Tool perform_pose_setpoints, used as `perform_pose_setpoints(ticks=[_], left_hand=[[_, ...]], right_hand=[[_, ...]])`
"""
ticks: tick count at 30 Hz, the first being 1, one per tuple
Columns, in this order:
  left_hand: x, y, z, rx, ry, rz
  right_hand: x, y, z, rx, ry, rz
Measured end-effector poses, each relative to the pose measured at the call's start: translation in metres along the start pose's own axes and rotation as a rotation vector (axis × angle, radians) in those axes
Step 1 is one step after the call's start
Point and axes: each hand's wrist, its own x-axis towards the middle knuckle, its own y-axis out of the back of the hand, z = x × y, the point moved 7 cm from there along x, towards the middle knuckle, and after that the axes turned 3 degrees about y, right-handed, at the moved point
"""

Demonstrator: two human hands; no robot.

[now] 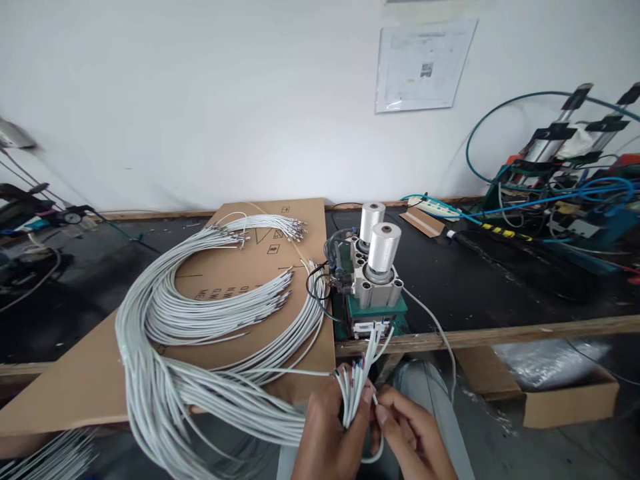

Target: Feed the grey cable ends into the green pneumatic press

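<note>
My left hand (333, 427) is closed round a bunch of white cables (356, 390), whose ends fan upward and show small dark and coloured wire tips. Beside it, my right hand (407, 430) pinches the end of a single white cable (375, 398) between thumb and fingers. From the left hand the bunch runs left into a large curved bundle of white cables (135, 313) on a cardboard sheet (240, 263). Just beyond my hands, a small pneumatic press (377, 287) with two knurled metal cylinders stands at the bench edge.
Pneumatic machines (550, 153) with blue hoses stand at the right back. Another machine (35, 213) with a gauge is at the far left. Below the bench on the right sits an open cardboard box (570, 403) holding clear plastic. A sheet of paper (425, 67) hangs on the wall.
</note>
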Motion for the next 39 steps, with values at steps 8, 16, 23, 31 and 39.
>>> perform_pose_setpoints(ticks=[8,16,23,31,39], left_hand=[[0.001,0.001,0.002,-0.017,0.025,-0.001],[0.001,-0.001,-0.005,-0.022,0.02,-0.04],[0.0,-0.005,-0.018,-0.08,0.052,-0.067],[0.005,0.001,-0.004,-0.099,0.059,-0.032],[0.006,0.003,-0.002,-0.125,0.068,-0.134]], right_hand=[[0.007,-0.002,-0.01,-0.158,0.174,-0.062],[0.007,0.0,-0.017,-0.225,0.211,-0.02],[0.008,-0.003,-0.02,-0.343,0.396,-0.152],[-0.004,-0.006,-0.031,-0.679,0.715,-0.048],[0.002,-0.005,-0.029,-0.46,0.582,-0.085]])
